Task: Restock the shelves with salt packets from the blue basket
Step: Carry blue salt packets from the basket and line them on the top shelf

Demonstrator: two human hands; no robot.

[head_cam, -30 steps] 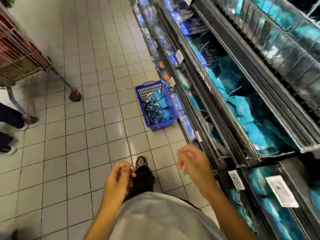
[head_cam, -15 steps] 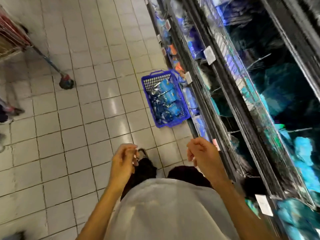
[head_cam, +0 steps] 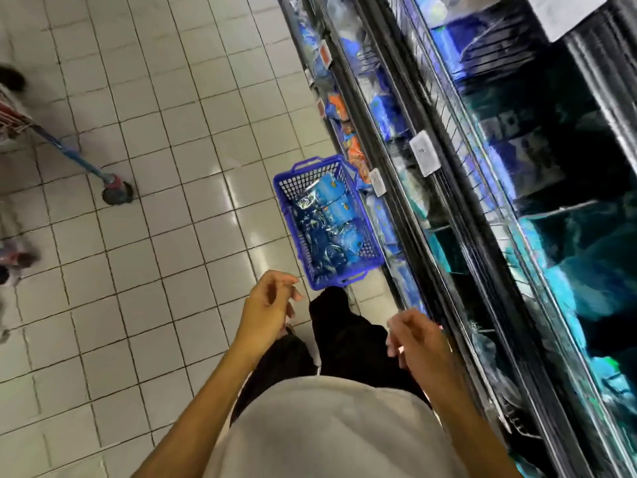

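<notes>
Blue basket of salt packets sits by the shelves; my left hand and right hand grip nothing, fingers loosely curled

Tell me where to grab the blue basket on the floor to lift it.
Probably the near handle on the blue basket, reached from above with the left hand. It juts from the end rim closest to the feet; shelves crowd the right side.

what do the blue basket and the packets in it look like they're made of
The blue mesh basket looks like moulded matte plastic: gridded walls, one-piece rim handles. The blue salt packets inside look like glossy plastic film, given crinkled glare on them, though blur leaves this uncertain.
</notes>
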